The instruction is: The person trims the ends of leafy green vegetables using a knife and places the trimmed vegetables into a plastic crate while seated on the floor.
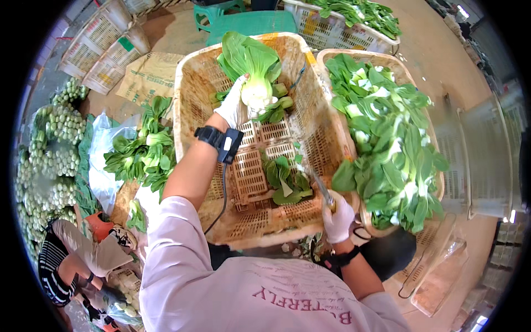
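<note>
My left hand (234,103), in a white glove, grips a head of bok choy (253,70) over the far half of a dirt-stained plastic crate (195,103). The pale cut base of the head faces me and its leaves point away. My right hand (338,216), also gloved, is closed around a knife (323,186) at the crate's near right side, its blade angled up and left. Beneath the held head lie smaller bok choy pieces (282,103). Loose leaves (286,182) rest on the slotted crate floor between my hands.
On the right stands a crate heaped with leaves (386,137). Loose bok choy (145,153) lies left of my crate, near bagged bok choy (58,137). Beyond are a green stool (253,23) and another crate of greens (332,35). A co-worker (70,265) sits at lower left.
</note>
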Action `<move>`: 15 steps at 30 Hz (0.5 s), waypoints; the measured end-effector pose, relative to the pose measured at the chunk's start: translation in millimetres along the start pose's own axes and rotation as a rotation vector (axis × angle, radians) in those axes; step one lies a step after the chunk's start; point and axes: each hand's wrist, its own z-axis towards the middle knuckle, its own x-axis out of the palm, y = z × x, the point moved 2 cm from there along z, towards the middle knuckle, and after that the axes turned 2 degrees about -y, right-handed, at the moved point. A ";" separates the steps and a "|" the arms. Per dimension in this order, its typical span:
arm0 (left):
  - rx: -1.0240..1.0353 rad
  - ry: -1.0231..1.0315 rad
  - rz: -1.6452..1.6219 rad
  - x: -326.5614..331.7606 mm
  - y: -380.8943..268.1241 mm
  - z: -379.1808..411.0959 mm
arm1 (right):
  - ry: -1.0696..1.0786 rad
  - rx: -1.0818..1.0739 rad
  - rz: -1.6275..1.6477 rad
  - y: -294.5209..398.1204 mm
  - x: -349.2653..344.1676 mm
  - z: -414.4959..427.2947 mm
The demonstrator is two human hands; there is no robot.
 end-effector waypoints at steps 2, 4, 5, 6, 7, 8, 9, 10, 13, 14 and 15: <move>-0.028 0.077 -0.046 35.3 20.2 -31.4 | -0.006 0.100 0.221 -11.5 -1.4 -8.3; 0.085 0.040 0.045 60.5 50.4 -60.7 | 0.024 0.255 0.705 7.4 -11.0 -0.9; 0.084 0.046 0.062 77.2 67.7 -75.7 | 0.029 0.284 0.886 10.3 -16.7 2.4; 0.107 0.065 0.112 83.8 83.6 -83.5 | 0.004 0.259 0.879 25.8 -25.8 11.5; 0.120 0.082 0.160 86.0 101.8 -87.8 | -0.022 0.245 0.870 43.9 -36.5 20.3; 0.051 0.066 0.202 92.2 119.6 -92.4 | -0.024 0.246 0.960 58.8 -50.8 30.8; 0.053 -0.043 0.260 111.6 135.8 -104.2 | 0.010 0.279 0.968 55.2 -58.5 37.8; 0.041 -0.056 0.276 132.7 153.3 -112.5 | 0.039 0.310 0.970 51.6 -68.8 45.0; 0.107 0.055 0.377 163.9 186.9 -123.3 | 0.112 0.364 0.959 16.1 -93.3 55.0; 0.068 0.180 0.431 161.5 189.2 -123.3 | 0.161 0.466 0.948 12.4 -112.3 60.0; 0.027 0.307 0.488 158.6 190.2 -125.0 | 0.205 0.567 0.940 -0.1 -131.4 62.9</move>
